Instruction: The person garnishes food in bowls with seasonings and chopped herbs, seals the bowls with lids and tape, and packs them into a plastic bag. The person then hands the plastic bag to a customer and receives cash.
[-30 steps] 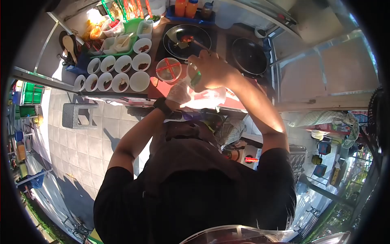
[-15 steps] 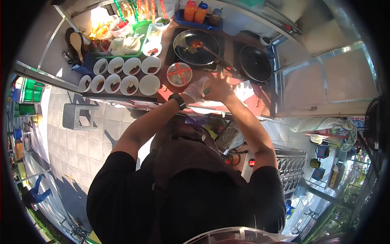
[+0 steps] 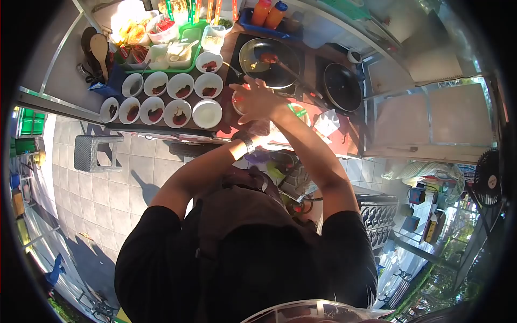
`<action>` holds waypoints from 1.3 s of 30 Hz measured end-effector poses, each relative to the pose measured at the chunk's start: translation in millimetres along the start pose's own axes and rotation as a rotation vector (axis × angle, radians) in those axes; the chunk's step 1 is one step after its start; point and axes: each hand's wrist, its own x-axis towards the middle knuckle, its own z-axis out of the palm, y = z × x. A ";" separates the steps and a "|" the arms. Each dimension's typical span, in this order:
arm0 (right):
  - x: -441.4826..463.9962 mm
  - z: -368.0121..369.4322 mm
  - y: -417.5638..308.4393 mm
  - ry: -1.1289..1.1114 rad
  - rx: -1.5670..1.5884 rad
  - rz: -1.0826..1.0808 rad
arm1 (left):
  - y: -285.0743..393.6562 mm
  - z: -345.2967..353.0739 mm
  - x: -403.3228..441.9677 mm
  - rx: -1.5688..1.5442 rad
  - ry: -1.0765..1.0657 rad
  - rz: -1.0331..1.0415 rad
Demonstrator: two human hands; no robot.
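Note:
My right hand (image 3: 259, 102) reaches left across the counter with its fingers spread, over a round tub with red cross markings (image 3: 237, 100) that it mostly covers. Whether it touches the tub I cannot tell. My left hand (image 3: 260, 129), with a dark watch on its wrist, is just below, near the counter's front edge; my right forearm hides its fingers. Beyond that forearm shows a round, pale item with a green strip (image 3: 297, 111). White bowls stand in two rows to the left, several with dark red sauce; the nearest white bowl (image 3: 207, 113) has a pale inside.
A black frying pan (image 3: 269, 72) holds red paste and a wooden-handled utensil. Another dark pan (image 3: 342, 86) stands to its right. A green tray (image 3: 188, 63) of ingredient tubs, orange squeeze bottles (image 3: 275, 16) and a white crumpled wrapper (image 3: 327, 125) are also on the counter.
My hands were close together in front of the pan. My right hand has moved left over the tub with its fingers spread, while my left has drawn slightly lower. The view has shifted a little.

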 end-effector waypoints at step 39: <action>-128.2 -14.1 74.2 0.103 -0.068 0.112 | -24.0 -71.5 59.0 -0.507 -0.026 0.014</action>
